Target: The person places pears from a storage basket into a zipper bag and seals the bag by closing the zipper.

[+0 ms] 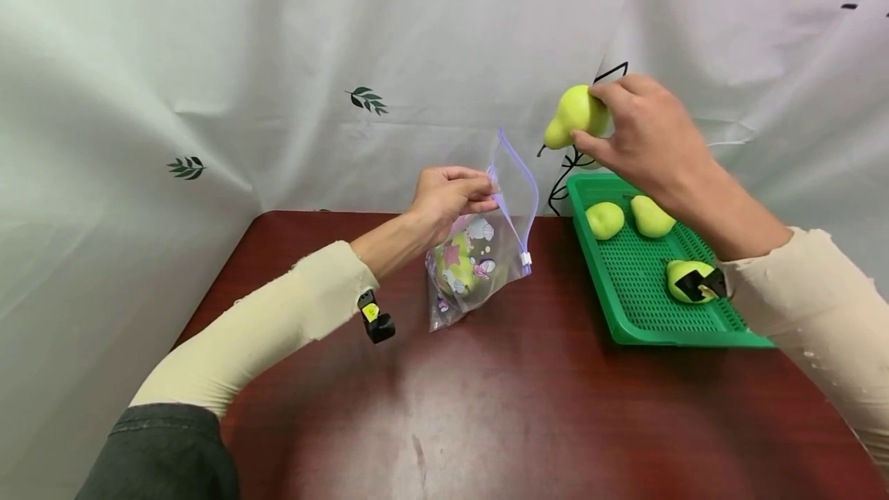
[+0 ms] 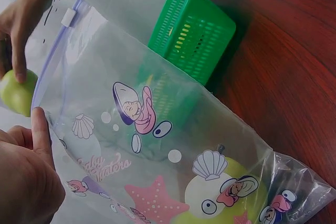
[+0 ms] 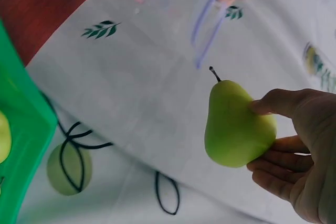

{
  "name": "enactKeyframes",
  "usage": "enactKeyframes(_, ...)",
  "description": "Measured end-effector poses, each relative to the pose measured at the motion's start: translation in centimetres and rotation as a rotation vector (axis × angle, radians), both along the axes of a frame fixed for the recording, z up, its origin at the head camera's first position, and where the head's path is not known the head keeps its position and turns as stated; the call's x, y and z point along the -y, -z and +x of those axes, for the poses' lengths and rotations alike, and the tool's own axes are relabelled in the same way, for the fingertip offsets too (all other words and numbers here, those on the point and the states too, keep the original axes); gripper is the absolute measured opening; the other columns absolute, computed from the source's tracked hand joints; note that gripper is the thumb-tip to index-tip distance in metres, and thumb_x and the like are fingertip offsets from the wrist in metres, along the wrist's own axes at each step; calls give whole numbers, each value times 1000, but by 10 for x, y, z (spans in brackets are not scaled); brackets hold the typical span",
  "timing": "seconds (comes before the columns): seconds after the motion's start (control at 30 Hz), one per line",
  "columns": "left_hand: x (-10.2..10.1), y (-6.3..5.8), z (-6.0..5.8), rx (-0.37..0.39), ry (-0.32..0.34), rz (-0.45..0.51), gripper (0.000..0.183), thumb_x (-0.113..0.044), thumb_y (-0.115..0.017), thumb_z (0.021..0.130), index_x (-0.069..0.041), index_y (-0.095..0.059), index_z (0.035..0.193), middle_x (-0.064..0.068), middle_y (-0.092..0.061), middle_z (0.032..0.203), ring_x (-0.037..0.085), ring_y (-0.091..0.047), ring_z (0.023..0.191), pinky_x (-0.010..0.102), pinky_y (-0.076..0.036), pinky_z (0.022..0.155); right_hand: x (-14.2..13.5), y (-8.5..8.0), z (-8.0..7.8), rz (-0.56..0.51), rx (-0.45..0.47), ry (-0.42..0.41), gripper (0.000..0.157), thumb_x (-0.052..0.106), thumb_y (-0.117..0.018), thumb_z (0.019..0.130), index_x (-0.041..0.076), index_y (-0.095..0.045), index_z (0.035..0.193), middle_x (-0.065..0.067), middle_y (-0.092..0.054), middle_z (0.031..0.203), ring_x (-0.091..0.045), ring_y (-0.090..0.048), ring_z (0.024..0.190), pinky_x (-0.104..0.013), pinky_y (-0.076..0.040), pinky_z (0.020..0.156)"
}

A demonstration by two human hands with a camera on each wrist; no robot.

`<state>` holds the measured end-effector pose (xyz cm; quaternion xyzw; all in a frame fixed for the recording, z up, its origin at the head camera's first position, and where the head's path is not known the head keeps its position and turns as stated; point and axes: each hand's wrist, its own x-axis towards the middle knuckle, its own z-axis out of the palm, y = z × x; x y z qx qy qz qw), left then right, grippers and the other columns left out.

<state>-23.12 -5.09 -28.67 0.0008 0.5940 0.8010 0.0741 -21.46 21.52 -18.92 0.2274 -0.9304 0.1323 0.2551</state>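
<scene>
My left hand [image 1: 451,199] pinches the purple-edged rim of a clear zip bag [image 1: 496,253] printed with shells and a pink star. The bag's mouth gapes toward the right, with a white slider [image 1: 525,258] at its lower end. Inside, at the bottom, a green pear [image 2: 231,174] shows through the plastic. To the right and a little higher, my right hand [image 1: 646,130] grips another green pear [image 1: 578,116] between thumb and fingers. That pear's stem points down and left, toward the open mouth of the bag.
A green plastic basket [image 1: 614,322] stands on the right of the dark red table [image 1: 444,423], holding pears [image 1: 653,216]. Behind the table hangs a white curtain [image 1: 292,60] with leaf prints. The bag hangs over the table left of the basket.
</scene>
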Motion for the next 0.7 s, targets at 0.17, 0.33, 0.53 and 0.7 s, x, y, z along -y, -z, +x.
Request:
enactKeyframes(0.17, 0, 0, 0, 5, -3, 7, 10, 13, -73, 99, 10, -80, 105, 9, -80, 82, 16, -79, 72, 27, -77, 74, 9, -2, 8, -8, -55, -45, 55, 14, -85, 100, -12, -66, 145, -36, -71, 130, -51, -64, 122, -69, -64, 99)
enactKeyframes(0.33, 0, -1, -1, 3, -3, 6, 10, 13, -73, 99, 10, -80, 106, 9, -80, 81, 16, -79, 72, 27, -77, 73, 17, 4, 12, 7, -126, -128, 50, 11, -90, 95, -11, -71, 136, -33, -73, 118, -50, -66, 108, -63, -65, 84)
enactKeyframes(0.53, 0, -1, -1, 9, -10, 9, 15, 14, -73, 99, 14, -80, 113, 10, -80, 81, 16, -79, 72, 27, -77, 73, 26, 14, 17, 29, -109, -184, 54, 10, -94, 91, -10, -72, 136, -32, -75, 127, -51, -69, 119, -66, -68, 96)
enactKeyframes(0.7, -1, 0, -2, 4, -18, 0, 20, 14, -74, 98, 17, -78, 118, 9, -79, 79, 15, -79, 70, 26, -76, 72, 31, 25, 21, 76, -103, -216, 54, 10, -94, 92, -10, -72, 136, -30, -75, 129, -48, -70, 121, -63, -71, 95)
